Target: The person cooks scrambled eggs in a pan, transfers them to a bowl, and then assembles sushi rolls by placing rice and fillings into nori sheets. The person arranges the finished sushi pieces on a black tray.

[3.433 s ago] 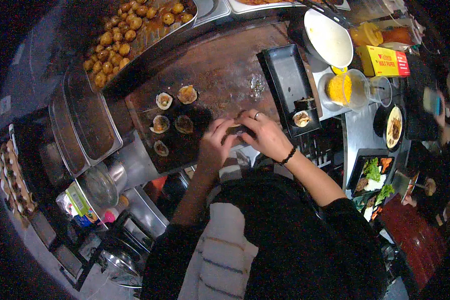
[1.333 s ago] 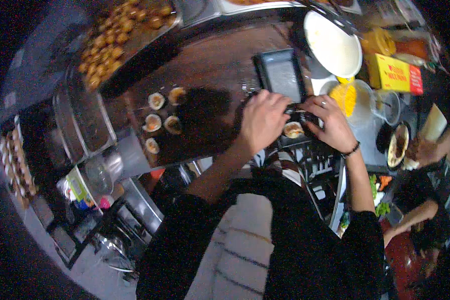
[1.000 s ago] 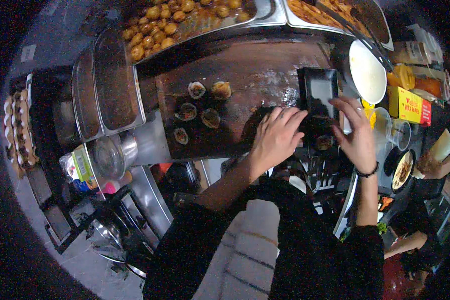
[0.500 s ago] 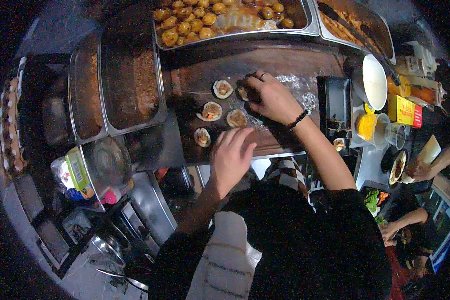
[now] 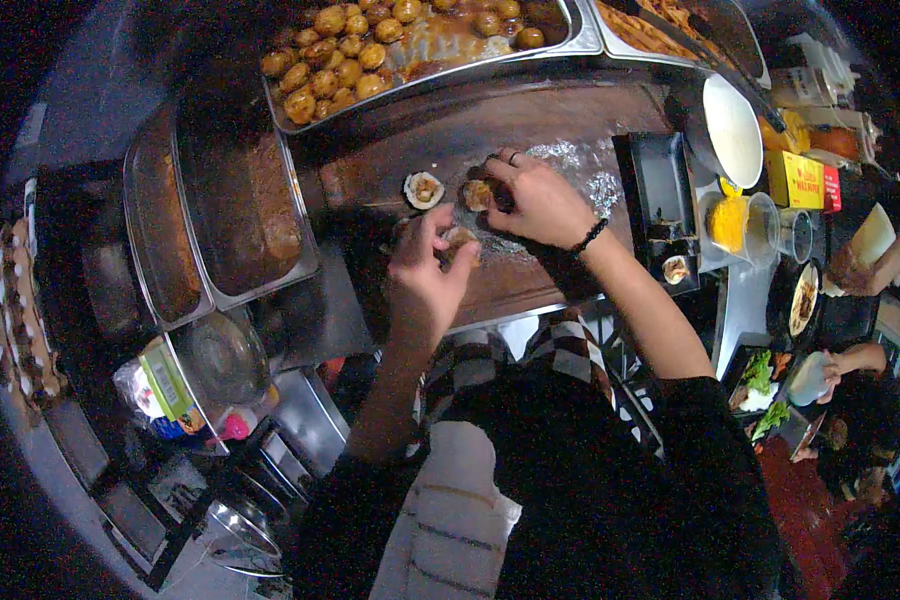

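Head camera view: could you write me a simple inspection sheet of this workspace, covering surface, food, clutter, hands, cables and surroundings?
Surface: brown board, with shiny patches toward its right side.
Job's things: a filled round slice lies left of the right hand; a tray slice sits at the near end of the black tray.
Clutter: white bowl, clear tub of yellow crumbs and yellow-red box, all right of the tray.
Grippers: two bare hands; left hand at the lower slice, right at the upper slice; how firmly they grip is unclear.
Cables: nothing seen.
Surroundings: pan of round brown food beyond the board; a co-worker's hand far right.
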### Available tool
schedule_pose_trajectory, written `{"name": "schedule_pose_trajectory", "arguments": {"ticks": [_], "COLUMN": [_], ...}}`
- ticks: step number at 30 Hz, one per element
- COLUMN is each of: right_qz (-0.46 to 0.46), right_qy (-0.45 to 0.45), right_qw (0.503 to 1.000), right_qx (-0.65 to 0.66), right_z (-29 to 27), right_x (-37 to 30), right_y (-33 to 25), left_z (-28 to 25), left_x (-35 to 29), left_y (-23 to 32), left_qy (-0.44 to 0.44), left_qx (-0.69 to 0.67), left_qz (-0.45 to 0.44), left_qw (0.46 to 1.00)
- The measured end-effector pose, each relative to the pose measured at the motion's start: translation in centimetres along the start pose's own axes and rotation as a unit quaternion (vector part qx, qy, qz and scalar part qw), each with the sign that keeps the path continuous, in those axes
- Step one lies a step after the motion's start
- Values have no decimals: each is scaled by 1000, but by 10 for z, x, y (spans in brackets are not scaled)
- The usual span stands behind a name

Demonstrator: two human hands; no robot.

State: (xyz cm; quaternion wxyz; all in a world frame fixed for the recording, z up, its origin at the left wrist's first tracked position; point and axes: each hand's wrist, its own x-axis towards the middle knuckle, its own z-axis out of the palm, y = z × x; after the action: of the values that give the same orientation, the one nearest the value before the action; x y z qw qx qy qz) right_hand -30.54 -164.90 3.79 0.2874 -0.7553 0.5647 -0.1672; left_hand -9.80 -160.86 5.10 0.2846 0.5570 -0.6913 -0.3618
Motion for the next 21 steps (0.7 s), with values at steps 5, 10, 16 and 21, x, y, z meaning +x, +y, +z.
{"name": "schedule_pose_trajectory", "arguments": {"ticks": [5, 10, 16, 21], "right_qz": [35, 79, 94, 68], "right_qy": [40, 131, 171, 163], "right_qw": [999, 983, 970, 980], "right_qx": [-6, 105, 145, 91], "right_z": [5, 4, 11, 12], "right_x": [-15, -30, -30, -23], "right_y": [4, 4, 5, 2], "left_z": [17, 31, 34, 32], "left_x": [26, 41, 48, 52], "left_y": [1, -6, -6, -4], "left_qy": [-65, -89, -68, -71], "left_qx": [31, 23, -8, 25], "left_qz": [-2, -10, 29, 65], "left_qw": [997, 996, 997, 995]}}
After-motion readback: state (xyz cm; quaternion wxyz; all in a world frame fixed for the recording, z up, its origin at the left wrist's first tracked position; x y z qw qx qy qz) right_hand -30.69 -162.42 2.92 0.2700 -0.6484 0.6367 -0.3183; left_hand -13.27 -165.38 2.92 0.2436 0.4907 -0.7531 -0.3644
